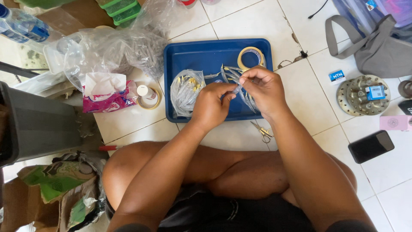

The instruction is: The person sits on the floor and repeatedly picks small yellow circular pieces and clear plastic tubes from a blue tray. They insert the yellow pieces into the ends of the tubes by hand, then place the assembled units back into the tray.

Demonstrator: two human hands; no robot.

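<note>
Pinching one small clear plastic sleeve (237, 89) betw. both hands, left hand (211, 107) & right hand (264, 89) fingers closed on it, we hold it above the blue rectangular plastic tray (201, 56), handy to the loose pile.

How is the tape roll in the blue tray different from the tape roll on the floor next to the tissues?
The tape roll in the tray lies inside the blue tray, just above the right hand; the tape roll on the floor lies on the white tiles beside the pink tissue pack. The tray roll's hole is open, showing blue through it; the floor roll has a small white bottle in its hole. Both are tan rings lying flat.
</note>
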